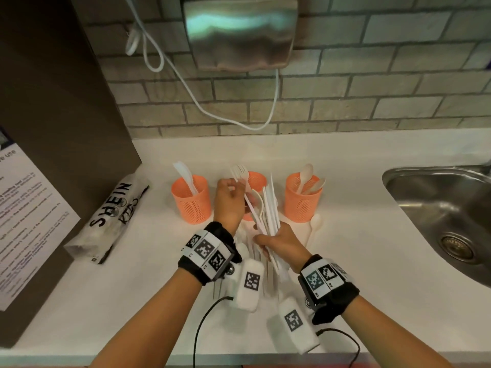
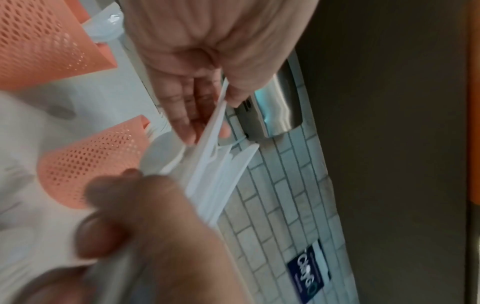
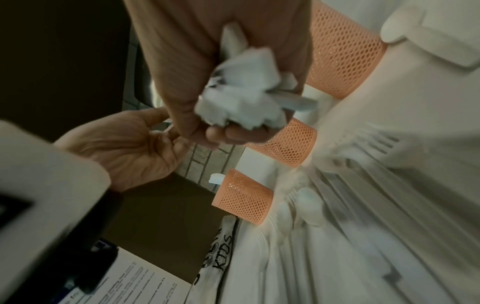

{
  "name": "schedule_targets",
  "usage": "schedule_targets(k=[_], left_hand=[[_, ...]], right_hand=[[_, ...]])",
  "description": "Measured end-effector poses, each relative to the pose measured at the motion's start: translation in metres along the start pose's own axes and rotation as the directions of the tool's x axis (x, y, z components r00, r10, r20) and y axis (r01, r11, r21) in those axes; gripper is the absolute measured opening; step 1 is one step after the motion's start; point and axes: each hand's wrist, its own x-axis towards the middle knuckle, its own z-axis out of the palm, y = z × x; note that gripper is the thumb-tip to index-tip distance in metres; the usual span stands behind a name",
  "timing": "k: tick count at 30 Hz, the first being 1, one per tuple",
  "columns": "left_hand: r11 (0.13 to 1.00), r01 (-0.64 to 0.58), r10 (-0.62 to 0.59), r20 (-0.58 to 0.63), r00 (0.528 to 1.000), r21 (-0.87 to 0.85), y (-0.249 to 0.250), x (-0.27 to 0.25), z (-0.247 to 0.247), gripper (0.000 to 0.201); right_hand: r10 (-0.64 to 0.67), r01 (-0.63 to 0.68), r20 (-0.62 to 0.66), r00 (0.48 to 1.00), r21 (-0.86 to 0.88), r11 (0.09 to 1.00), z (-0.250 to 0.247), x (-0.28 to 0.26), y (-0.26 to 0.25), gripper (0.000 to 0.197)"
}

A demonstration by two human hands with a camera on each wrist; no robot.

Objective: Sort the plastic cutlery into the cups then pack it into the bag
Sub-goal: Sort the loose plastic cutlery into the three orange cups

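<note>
Bare forearms with a sensor rig strapped at each wrist.
Each wrist wears a black fabric band (image 1: 210, 254) carrying white plates printed with black square-code markers; a white rounded block (image 1: 248, 284) with one such marker hangs toward 6 o'clock, a metal screw shows beside it, and a thin black cable (image 1: 204, 322) trails off.

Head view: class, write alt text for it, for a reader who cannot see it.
On a white counter, the right hand grips a bundle of white plastic cutlery while the left hand pinches a fork out of it. Behind stand three orange mesh cups; a bag lies left, a sink right.
</note>
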Motion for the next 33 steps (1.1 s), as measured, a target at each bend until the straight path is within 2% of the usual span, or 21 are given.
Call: schedule_targets(k=[2, 4, 6, 9, 12, 16, 18, 22, 28, 33], left_hand=[[0.992, -0.045, 0.033, -0.107, 0.994, -0.114, 0.015, 0.011, -0.009, 0.01], [0.992, -0.07, 0.053, -0.155, 0.986, -0.104, 0.024, 0.017, -0.019, 0.017], [0.998, -0.057, 0.057, -0.074, 0.996, -0.004, 0.022, 0.017, -0.027, 0.017], [0.98, 0.015, -0.041, 0.128, 0.991, 0.198, 0.004, 0.005, -0.031, 0.013], [0.977, 0.098, -0.14, 0.224, 0.964, 0.188, -0.012, -0.007, -0.026, 0.016], [0.978, 0.098, -0.125, 0.142, 0.982, 0.186, -0.026, -0.008, -0.016, 0.019], [0.976, 0.086, -0.106, 0.097, 0.99, 0.198, -0.029, -0.005, -0.014, 0.017], [0.975, 0.078, -0.098, 0.087, 0.991, 0.209, -0.031, 0.0, -0.014, 0.017], [0.98, 0.131, -0.144, 0.079, 0.986, 0.147, -0.032, 0.006, -0.013, 0.008], [0.987, 0.118, -0.126, 0.074, 0.989, 0.108, -0.028, 0.012, -0.015, 0.018]], right_hand=[[0.002, -0.002, 0.001, 1.0, 0.019, 1.0, 0.005, 0.003, -0.002, 0.015], [-0.011, 0.012, -0.046, 0.999, 0.034, 0.999, 0.01, 0.007, -0.004, 0.014], [-0.05, 0.049, -0.118, 0.992, -0.005, 0.999, 0.015, 0.014, -0.003, 0.013], [-0.11, 0.091, -0.191, 0.975, -0.103, 0.991, 0.025, 0.024, -0.001, 0.017], [-0.143, 0.082, -0.233, 0.962, -0.253, 0.964, 0.036, 0.029, 0.0, 0.028], [-0.191, 0.063, -0.252, 0.949, -0.44, 0.896, 0.046, 0.03, -0.001, 0.036], [-0.201, 0.058, -0.25, 0.947, -0.482, 0.874, 0.048, 0.03, -0.003, 0.037], [-0.211, 0.055, -0.24, 0.947, -0.526, 0.849, 0.05, 0.031, -0.001, 0.032], [-0.151, 0.037, -0.209, 0.966, -0.466, 0.884, 0.048, 0.035, 0.002, 0.042], [-0.174, 0.073, -0.215, 0.961, -0.41, 0.909, 0.05, 0.037, 0.005, 0.038]])
